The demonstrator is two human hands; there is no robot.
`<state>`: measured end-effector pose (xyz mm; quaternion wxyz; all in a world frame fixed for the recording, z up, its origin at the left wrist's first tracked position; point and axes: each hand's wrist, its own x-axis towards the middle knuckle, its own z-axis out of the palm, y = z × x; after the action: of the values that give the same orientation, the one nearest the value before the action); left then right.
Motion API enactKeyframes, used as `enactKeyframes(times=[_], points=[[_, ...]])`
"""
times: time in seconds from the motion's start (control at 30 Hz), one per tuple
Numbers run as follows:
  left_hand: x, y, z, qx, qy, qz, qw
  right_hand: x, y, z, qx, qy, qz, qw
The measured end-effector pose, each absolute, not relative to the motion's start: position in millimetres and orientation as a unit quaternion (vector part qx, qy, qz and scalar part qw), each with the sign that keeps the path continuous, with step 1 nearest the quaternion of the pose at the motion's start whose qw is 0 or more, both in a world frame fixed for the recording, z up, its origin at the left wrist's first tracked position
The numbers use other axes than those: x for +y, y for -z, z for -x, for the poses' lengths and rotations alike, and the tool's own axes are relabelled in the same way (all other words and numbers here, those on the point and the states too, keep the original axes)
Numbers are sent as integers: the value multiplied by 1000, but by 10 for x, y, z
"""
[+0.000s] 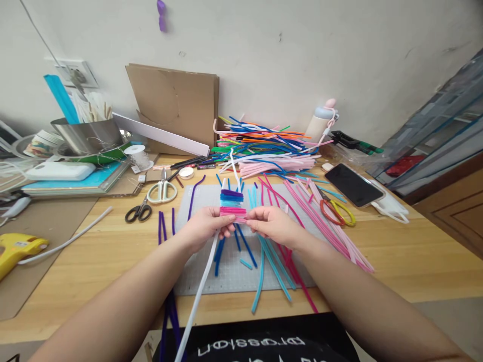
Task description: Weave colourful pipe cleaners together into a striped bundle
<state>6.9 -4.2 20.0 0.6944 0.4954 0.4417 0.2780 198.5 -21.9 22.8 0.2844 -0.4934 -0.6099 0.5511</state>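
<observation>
Both hands meet over a grey cutting mat (234,281). My left hand (212,224) pinches the left edge of a small striped piece (231,202) made of pipe cleaners, with purple, blue, light blue and pink bands. White stems stick up from its top, and a long white stem (199,294) runs from it down toward me. At the lower right corner, the fingertips of my right hand (268,223) are pressed together on a pink end of the piece. Light blue stems (277,266), pink stems and dark blue stems lie around and under the hands.
A heap of coloured pipe cleaners (264,146) is at the back. Green-handled scissors (162,191) and black scissors (139,211) lie left; red-and-yellow scissors (339,211) and a phone (354,185) lie right. A yellow glue gun (22,247) sits far left.
</observation>
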Motion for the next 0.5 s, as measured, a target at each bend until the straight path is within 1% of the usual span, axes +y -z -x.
enactKeyframes(times=[0.27,0.4,0.5], points=[[-72,-263,-114,486,-273,-516,651,-225,-222,-1987,-607,-553,502,271],[-76,-281,-119,481,-272,-521,651,-220,-193,-1977,-615,-548,496,275],[-78,-274,-124,473,-272,-520,657,-212,-143,-1976,-629,-523,501,284]])
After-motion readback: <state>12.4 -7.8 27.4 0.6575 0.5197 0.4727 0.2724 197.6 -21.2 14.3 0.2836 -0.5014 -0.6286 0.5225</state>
